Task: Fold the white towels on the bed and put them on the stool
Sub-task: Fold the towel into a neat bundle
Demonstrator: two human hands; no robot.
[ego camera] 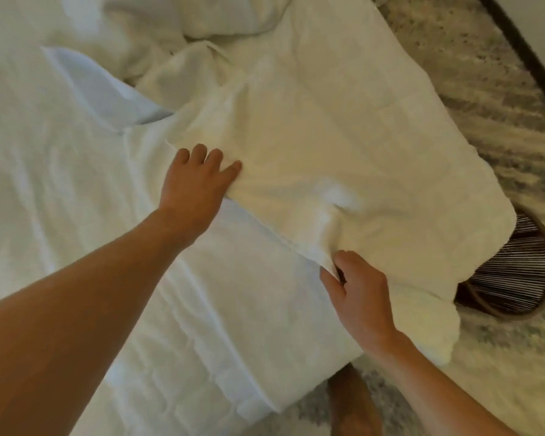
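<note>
A large white towel (343,146) lies spread over the right side of the bed (44,184), its right end hanging past the bed's edge over the stool. My left hand (195,180) rests on the towel's near-left edge, fingertips curled into the cloth. My right hand (356,287) pinches the towel's near edge between thumb and fingers. The round stool (516,272), with a dark striped top and wooden rim, stands on the floor at the right, partly hidden under the towel.
Rumpled white bedding and a pillow (221,17) fill the far end of the bed. A folded-back sheet (101,86) lies at the left. Patterned grey carpet (485,73) runs along the right. My bare foot (353,401) stands by the bed corner.
</note>
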